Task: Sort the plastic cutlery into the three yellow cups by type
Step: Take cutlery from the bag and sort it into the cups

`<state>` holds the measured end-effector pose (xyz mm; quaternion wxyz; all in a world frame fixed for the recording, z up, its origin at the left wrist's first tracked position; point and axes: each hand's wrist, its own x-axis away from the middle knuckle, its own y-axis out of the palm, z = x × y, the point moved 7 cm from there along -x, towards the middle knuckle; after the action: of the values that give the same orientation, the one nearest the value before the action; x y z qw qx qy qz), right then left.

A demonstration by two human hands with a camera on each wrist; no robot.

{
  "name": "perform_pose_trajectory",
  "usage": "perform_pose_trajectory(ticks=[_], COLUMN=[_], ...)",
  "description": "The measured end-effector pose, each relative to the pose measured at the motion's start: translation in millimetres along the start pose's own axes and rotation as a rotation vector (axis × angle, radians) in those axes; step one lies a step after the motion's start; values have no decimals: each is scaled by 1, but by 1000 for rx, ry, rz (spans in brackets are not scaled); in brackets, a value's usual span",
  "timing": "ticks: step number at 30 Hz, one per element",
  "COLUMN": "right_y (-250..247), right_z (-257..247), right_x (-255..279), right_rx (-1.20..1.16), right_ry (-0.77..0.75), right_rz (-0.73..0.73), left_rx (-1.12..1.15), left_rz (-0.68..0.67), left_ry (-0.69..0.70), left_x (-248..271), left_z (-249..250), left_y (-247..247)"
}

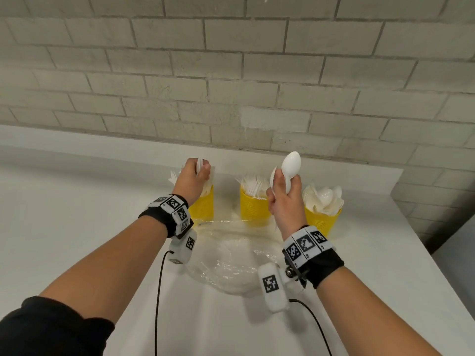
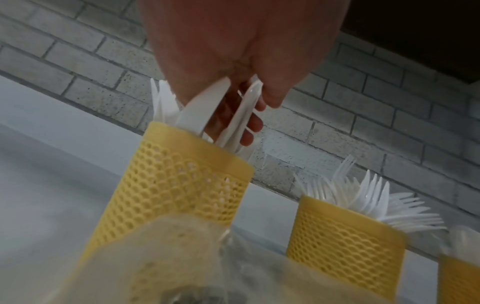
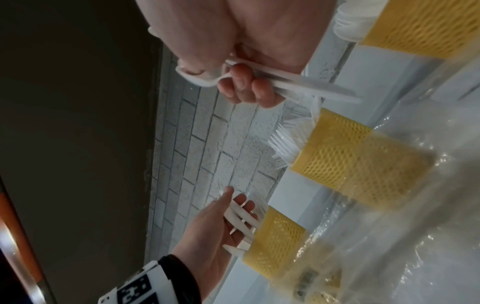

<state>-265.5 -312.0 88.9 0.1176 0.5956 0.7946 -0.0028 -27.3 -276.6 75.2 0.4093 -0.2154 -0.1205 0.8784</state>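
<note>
Hard to read what's inside the left cup [image 1: 203, 205] from the head view, since the left hand [image 1: 191, 179] sits right over it. The left wrist view clears that up: white plastic knives [image 2: 233, 115], flat and smooth, pinched between thumb and curled fingers [image 2: 255, 124] with their tips down in the cup's mouth. All three cups are yellow mesh cylinders on the white surface [image 1: 77, 214]. The middle cup [image 1: 253, 208] bristles with forks, the right cup [image 1: 321, 220] is heaped with rounded spoons. The right hand [image 1: 284, 199] is raised between those two, fingers wrapped round a couple of spoons [image 1: 289, 168], bowls up. A crinkly clear plastic bag [image 1: 231, 268] lies in front, its edges hard to make out.
</note>
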Motion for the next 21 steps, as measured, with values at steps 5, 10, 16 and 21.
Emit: perform_pose_trajectory(ticks=[5, 10, 16, 21], right_y=[-10, -39, -88, -114], right_z=[-2, -21, -47, -45], right_x=[-4, -16, -42, -57], right_rx=[146, 244, 442, 632], right_ry=[-1, -68, -102, -115], right_rz=[-29, 52, 190, 251], left_rx=[-39, -393, -566, -563], left_rz=[97, -90, 117, -166], left_ry=[79, 162, 489, 348], left_x=[6, 8, 40, 71], left_z=[9, 3, 54, 44], left_y=[-8, 1, -8, 14])
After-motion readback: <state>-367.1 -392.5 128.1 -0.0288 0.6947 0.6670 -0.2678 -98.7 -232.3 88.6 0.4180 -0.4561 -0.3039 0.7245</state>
